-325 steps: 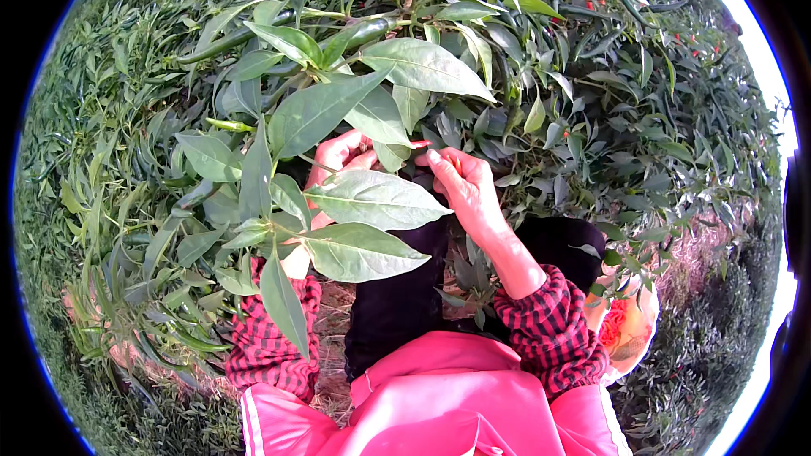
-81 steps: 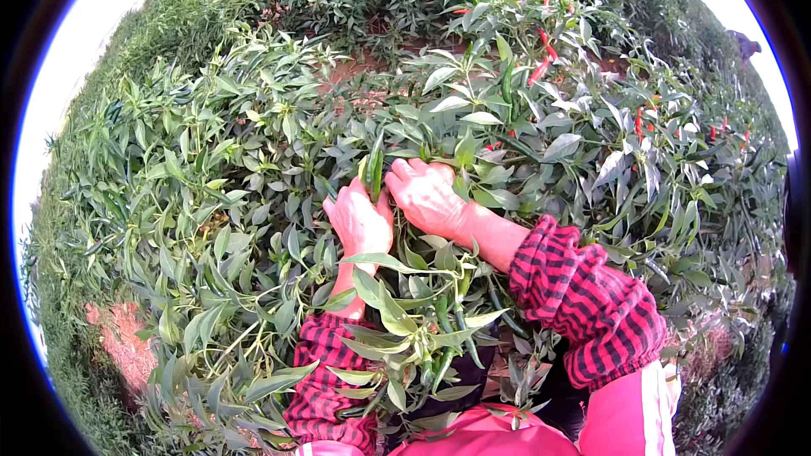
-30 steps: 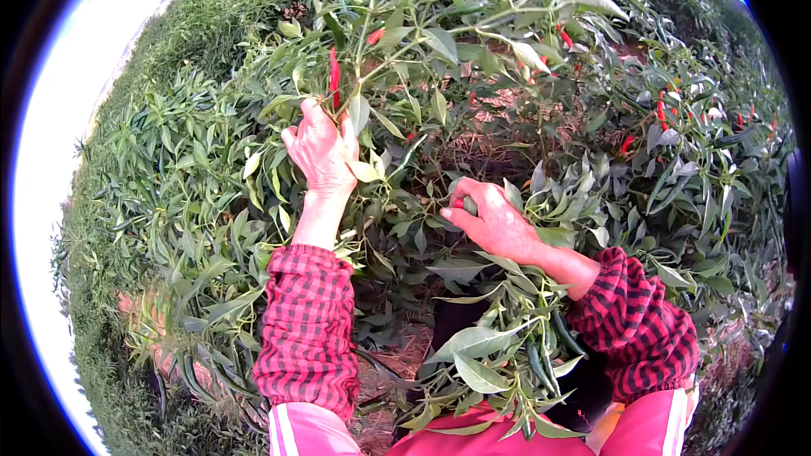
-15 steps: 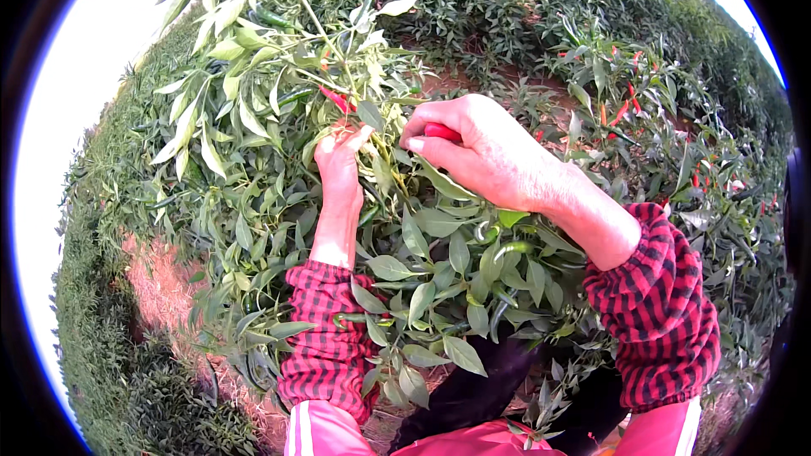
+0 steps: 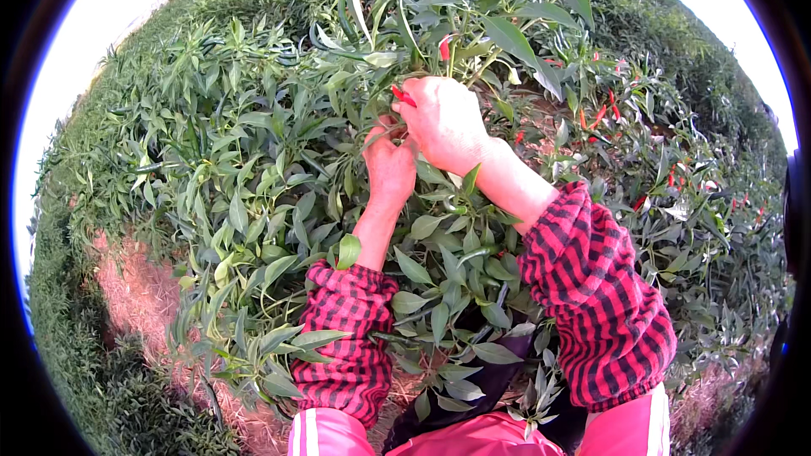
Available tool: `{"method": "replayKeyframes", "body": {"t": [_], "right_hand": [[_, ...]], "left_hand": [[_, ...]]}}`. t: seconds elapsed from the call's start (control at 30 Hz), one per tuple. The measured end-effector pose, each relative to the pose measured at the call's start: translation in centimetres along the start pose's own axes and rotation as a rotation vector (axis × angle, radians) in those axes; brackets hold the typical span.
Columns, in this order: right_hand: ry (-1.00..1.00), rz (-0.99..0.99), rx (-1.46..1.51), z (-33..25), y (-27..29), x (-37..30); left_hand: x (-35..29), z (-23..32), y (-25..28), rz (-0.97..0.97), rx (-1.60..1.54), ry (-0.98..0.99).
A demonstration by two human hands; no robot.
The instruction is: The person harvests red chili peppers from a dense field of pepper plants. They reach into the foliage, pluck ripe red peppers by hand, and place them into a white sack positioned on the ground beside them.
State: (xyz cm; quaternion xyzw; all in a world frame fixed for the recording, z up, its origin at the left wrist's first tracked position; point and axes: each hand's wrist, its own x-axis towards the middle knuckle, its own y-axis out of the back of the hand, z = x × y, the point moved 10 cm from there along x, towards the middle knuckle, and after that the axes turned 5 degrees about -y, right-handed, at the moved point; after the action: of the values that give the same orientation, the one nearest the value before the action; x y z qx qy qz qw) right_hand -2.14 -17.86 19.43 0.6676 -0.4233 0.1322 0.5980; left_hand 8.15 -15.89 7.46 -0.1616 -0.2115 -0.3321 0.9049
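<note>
My right hand (image 5: 448, 122) is closed at the top of a leafy chili plant, with a red chili pepper (image 5: 404, 96) sticking out past its fingers. Just below and to the left, my left hand (image 5: 391, 165) is closed among the stems, gripping a chili branch (image 5: 414, 55); leaves and the right hand partly hide its fingertips. The two hands almost touch. Above the right hand hangs another red chili pepper (image 5: 445, 47) among broad green leaves (image 5: 515, 38). Long green chilies show on the same plant.
Dense chili plants (image 5: 245, 143) surround both arms. More red chilies (image 5: 600, 114) hang on plants to the right. Bare reddish soil (image 5: 139, 287) with dry straw lies at lower left. Leaves (image 5: 317, 339) overlap my left sleeve, and my dark-clad leg (image 5: 498, 363) is below.
The raised branch has swung from the upper left toward the right. My left hand has moved right and down; my right hand has shifted slightly left and up, still with red chili in it.
</note>
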Motion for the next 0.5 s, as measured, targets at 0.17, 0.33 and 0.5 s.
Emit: {"method": "replayKeyframes", "body": {"t": [0.17,0.33,0.5], "right_hand": [[-0.053,-0.162,-0.178,1.1,-2.4,-0.8],[-0.005,-0.171,0.564,1.0,-2.7,-1.0],[-0.505,-0.260,1.046,2.3,0.1,-4.1]], "left_hand": [[-0.4,0.6,-1.6,-0.074,0.023,0.004],[-0.3,0.4,-0.5,-0.046,0.051,-0.186],[-0.3,2.2,0.9,0.002,-0.166,-0.070]]}}
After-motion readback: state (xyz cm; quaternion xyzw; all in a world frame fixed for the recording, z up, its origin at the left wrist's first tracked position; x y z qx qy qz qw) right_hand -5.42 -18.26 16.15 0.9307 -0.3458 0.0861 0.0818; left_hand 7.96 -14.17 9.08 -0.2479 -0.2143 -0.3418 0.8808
